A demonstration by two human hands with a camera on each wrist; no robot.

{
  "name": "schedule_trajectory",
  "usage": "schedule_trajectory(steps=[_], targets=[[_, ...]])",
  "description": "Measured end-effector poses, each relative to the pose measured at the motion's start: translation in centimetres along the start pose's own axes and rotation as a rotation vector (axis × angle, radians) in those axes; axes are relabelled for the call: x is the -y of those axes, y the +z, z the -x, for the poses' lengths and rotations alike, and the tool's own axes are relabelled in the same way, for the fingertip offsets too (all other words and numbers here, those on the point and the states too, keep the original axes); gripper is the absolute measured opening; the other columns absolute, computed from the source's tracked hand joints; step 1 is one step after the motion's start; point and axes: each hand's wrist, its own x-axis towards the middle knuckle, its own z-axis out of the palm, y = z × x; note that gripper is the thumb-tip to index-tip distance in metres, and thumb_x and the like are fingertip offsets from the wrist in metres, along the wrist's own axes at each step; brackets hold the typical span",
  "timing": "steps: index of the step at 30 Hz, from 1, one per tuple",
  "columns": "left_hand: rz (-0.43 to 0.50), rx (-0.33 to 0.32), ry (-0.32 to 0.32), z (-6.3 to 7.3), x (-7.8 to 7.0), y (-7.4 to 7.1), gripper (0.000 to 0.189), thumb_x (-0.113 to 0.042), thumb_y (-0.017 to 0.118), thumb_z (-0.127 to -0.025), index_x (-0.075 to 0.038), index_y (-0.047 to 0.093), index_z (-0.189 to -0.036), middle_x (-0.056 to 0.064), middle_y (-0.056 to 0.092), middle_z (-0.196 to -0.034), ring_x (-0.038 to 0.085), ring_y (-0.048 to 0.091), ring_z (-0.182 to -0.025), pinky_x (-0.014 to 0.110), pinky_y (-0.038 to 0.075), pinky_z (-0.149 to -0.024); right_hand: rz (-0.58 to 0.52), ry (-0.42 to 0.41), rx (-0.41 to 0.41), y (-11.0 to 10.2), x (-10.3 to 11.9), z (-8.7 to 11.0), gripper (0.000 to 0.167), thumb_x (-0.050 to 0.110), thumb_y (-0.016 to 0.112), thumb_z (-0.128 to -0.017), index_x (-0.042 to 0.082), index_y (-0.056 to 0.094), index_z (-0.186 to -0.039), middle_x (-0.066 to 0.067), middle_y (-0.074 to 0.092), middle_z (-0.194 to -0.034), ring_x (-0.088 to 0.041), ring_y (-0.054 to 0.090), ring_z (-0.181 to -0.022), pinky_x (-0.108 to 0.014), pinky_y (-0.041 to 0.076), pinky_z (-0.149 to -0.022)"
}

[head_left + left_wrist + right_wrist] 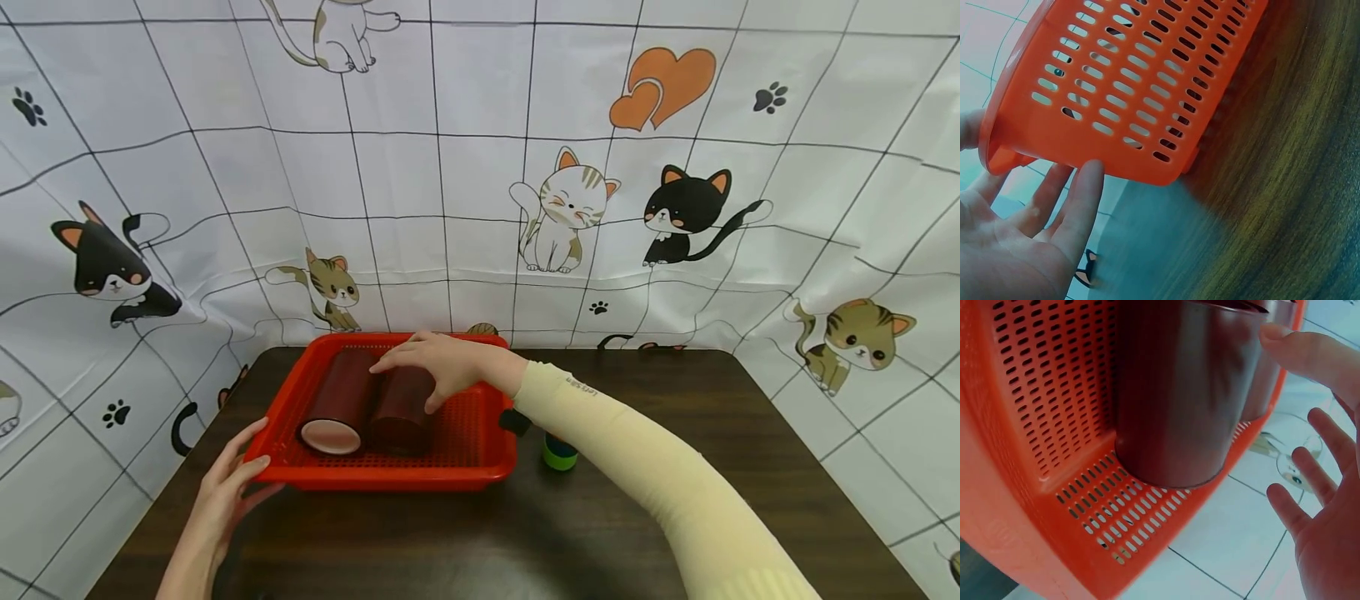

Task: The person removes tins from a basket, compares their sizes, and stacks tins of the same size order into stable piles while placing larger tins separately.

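Observation:
A red plastic basket (461,477) with slotted walls holds two dark red cylinders lying side by side. The left cylinder (341,396) turns a pale round end to the front; the right cylinder (401,417) shows a dark end. My left hand (225,487) grips the basket's front left corner. In the left wrist view, fingertips (1090,172) press its outer wall from below. Over the right cylinder, my right hand (435,362) is spread with bent fingers. The right wrist view shows its thumb (1277,332) at the cylinder's edge and the other fingers apart from it.
The basket stands on a dark wooden table (615,533). Right of it, under the right forearm, is a small blue and green round object (559,454). A white sheet (480,183) with cat prints hangs behind the table and along both sides.

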Motion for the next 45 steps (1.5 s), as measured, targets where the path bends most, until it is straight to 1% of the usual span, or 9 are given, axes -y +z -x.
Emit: schedule_trajectory(steps=[7,13,18,21,27,33,37,41,45], targets=[[0.000,0.001,0.013,-0.2,0.0,0.0,0.058,-0.027,0.053,-0.103,-0.030,0.028,-0.155,-0.019,0.055,-0.113,-0.002,0.064,-0.097,0.025,0.059,-0.079,0.080,-0.015,0.059,0.8,-0.1,-0.9,0.090,0.023,0.082,-0.078,0.029,0.034,-0.154,0.004,0.033,-0.161,-0.023,0.029,-0.143,-0.040,0.038,-0.114],[0.002,-0.003,0.012,-0.2,-0.1,0.1,0.059,-0.027,0.053,-0.103,-0.029,0.027,-0.156,-0.020,0.055,-0.114,-0.003,0.064,-0.097,0.025,0.059,-0.079,0.110,0.005,0.120,1.4,-0.2,-1.6,0.097,0.027,0.085,-0.074,0.033,0.031,-0.155,0.003,0.031,-0.162,-0.024,0.026,-0.145,-0.043,0.037,-0.115],[0.002,-0.008,0.005,-0.1,0.0,0.1,0.058,-0.026,0.052,-0.103,-0.028,0.027,-0.155,-0.021,0.055,-0.114,-0.003,0.063,-0.097,0.025,0.059,-0.078,0.129,0.016,0.183,1.8,0.2,-1.9,0.104,0.030,0.087,-0.074,0.035,0.024,-0.157,0.007,0.026,-0.164,-0.025,0.021,-0.150,-0.047,0.026,-0.123],[0.003,-0.012,-0.005,-0.1,0.1,0.0,0.057,-0.026,0.052,-0.103,-0.028,0.027,-0.155,-0.023,0.055,-0.113,-0.003,0.063,-0.096,0.025,0.059,-0.078,0.146,0.010,0.213,2.0,0.6,-2.2,0.107,0.031,0.087,-0.073,0.036,0.021,-0.157,0.008,0.024,-0.164,-0.027,0.018,-0.152,-0.049,0.020,-0.125],[0.009,-0.014,-0.020,-0.1,0.2,-0.2,0.057,-0.024,0.051,-0.104,-0.027,0.026,-0.155,-0.024,0.056,-0.111,-0.002,0.063,-0.097,0.026,0.059,-0.078,0.186,-0.004,0.265,2.6,1.0,-2.6,0.107,0.034,0.085,-0.075,0.038,0.018,-0.158,0.009,0.021,-0.166,-0.029,0.014,-0.155,-0.052,0.014,-0.126],[0.012,-0.008,-0.016,0.0,0.2,-0.2,0.058,-0.024,0.052,-0.103,-0.028,0.027,-0.155,-0.024,0.057,-0.111,-0.003,0.064,-0.097,0.027,0.059,-0.079,0.205,-0.012,0.275,3.1,1.1,-3.0,0.106,0.032,0.085,-0.075,0.039,0.019,-0.157,0.009,0.019,-0.166,-0.027,0.012,-0.155,-0.054,0.013,-0.126],[0.011,-0.004,-0.004,-0.1,0.1,-0.1,0.057,-0.025,0.052,-0.103,-0.029,0.028,-0.155,-0.023,0.057,-0.112,-0.002,0.064,-0.096,0.026,0.059,-0.079,0.251,-0.024,0.272,3.4,1.1,-3.2,0.108,0.034,0.085,-0.075,0.041,0.016,-0.157,0.011,0.016,-0.167,-0.026,0.010,-0.156,-0.056,0.012,-0.125],[0.011,-0.009,0.009,-0.1,0.2,0.0,0.057,-0.024,0.052,-0.103,-0.028,0.028,-0.155,-0.022,0.058,-0.111,-0.002,0.064,-0.095,0.026,0.059,-0.078,0.297,0.007,0.284,3.7,1.1,-3.2,0.116,0.037,0.087,-0.073,0.043,0.008,-0.158,0.012,0.011,-0.167,-0.024,0.006,-0.157,-0.056,0.009,-0.126],[0.007,-0.010,0.012,-0.1,0.1,0.0,0.057,-0.023,0.052,-0.103,-0.027,0.028,-0.155,-0.021,0.058,-0.111,-0.002,0.064,-0.095,0.026,0.059,-0.078,0.309,0.033,0.298,4.0,1.2,-3.3,0.121,0.038,0.088,-0.071,0.043,0.004,-0.158,0.013,0.007,-0.168,-0.023,0.003,-0.157,-0.057,0.006,-0.126]])
